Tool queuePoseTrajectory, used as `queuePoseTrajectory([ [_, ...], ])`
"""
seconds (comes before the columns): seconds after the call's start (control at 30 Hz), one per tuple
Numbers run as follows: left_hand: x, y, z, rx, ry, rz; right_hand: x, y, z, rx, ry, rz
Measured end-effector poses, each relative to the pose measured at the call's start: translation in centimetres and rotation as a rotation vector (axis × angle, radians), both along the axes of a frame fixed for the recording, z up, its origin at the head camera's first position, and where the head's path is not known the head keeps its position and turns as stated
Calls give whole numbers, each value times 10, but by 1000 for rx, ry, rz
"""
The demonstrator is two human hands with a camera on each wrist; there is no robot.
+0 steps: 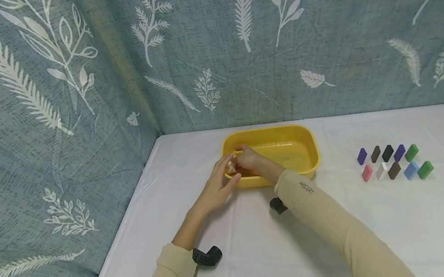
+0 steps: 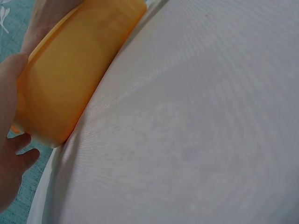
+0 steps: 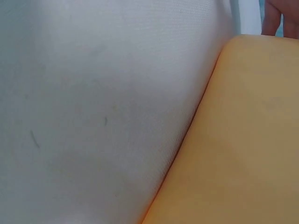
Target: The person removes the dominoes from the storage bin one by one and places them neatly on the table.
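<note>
A yellow plastic tub point(image 1: 308, 144) stands on the white table near the curtain. My right hand point(image 1: 250, 159) reaches over its front rim into the left end, fingers bent downward; whether they hold anything is hidden. At the tub's left front corner is my left hand point(image 1: 218, 186), with its thumb and fingers spread around the corner. A small pale thing point(image 1: 232, 167) shows between the two hands, too small to make out. In the left wrist view, the left hand point(image 2: 11, 172) lies beside the end of the tub point(image 2: 70, 79).
Several small domino-like blocks point(image 1: 394, 170) stand upright in two rows at the right of the table, in purple, brown, black, green, pink, white and blue. A patterned teal curtain point(image 1: 217, 41) hangs behind and to the left. The table's left edge point(image 1: 129, 219) runs beside the left arm.
</note>
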State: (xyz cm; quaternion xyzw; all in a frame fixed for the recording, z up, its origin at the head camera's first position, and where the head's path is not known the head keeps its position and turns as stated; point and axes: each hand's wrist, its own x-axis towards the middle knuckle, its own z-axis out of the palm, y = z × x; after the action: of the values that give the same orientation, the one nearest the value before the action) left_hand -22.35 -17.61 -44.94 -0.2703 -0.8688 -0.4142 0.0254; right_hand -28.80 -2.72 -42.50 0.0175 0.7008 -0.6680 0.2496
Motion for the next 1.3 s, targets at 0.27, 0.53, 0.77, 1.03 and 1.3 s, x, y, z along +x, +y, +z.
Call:
queuePoseTrajectory([
  [0.27, -1, 0, 0, 0, 6, -2, -1, 1, 0, -31, -24, -8],
  [0.53, -2, 0, -1, 1, -12, -2, 2, 1, 1, -49, -29, -3],
  [0.77, -2, 0, -2, -3, -5, -1, 0, 5, 1, 26, -5, -12],
  [1.03, -2, -1, -2, -2, 12, 3, -6, 18, 6, -51, -29, -67],
  [1.3, -3, -1, -2, -18, 12, 10, -12, 57, 36, -124, -33, -121],
])
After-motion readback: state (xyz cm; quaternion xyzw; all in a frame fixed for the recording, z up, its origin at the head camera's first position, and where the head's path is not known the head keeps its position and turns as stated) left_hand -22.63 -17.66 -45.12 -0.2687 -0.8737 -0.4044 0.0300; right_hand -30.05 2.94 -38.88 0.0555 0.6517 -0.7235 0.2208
